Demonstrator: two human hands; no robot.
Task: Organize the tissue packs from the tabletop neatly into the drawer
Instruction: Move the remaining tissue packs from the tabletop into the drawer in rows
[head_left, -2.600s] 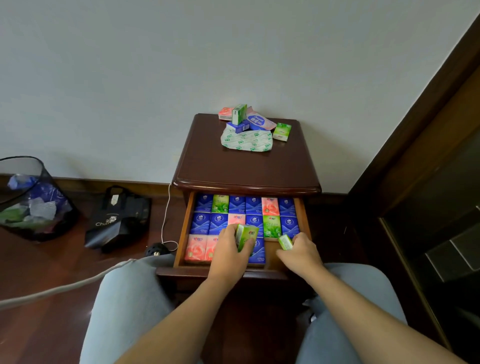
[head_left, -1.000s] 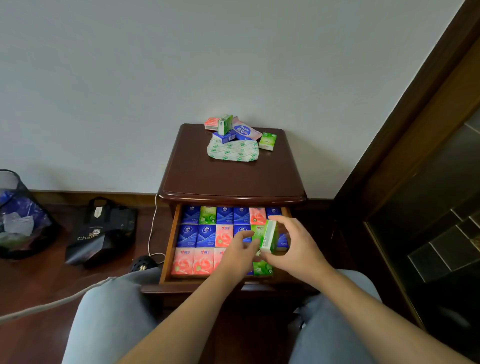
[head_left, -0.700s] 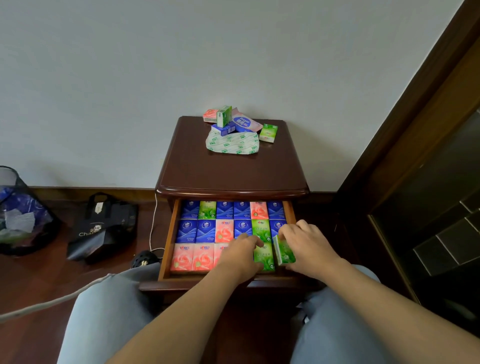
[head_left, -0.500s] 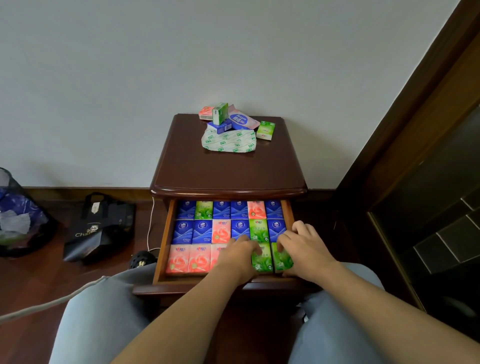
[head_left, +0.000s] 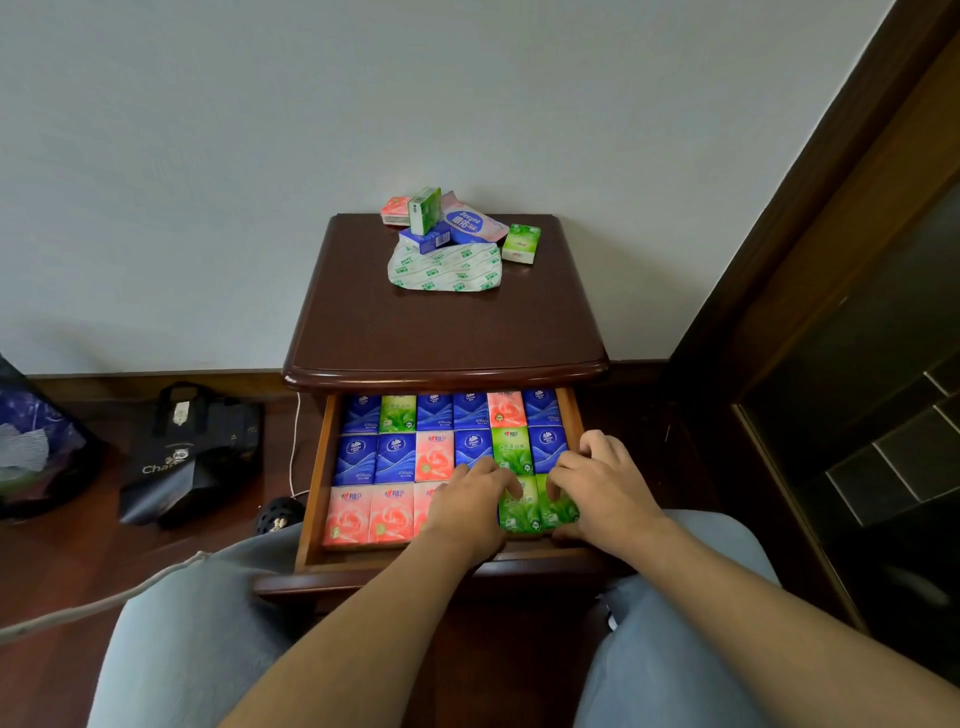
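Drawer (head_left: 318, 467): we see it pulled open, with three rows of flat tissue packs in blue, green and pink lying side by side.
Front row: pink rose packs (head_left: 366, 514) at the left, two green packs (head_left: 537, 506) at the right end.
Left hand (head_left: 467, 506): our fingers lie flat, pressing the packs beside the green pair.
Right hand (head_left: 597, 491): fingers bent over the rightmost green pack, thumb at its near edge.
Tabletop (head_left: 441, 332): loose packs (head_left: 521, 243) and a wrapper (head_left: 444, 267) sit near the wall.
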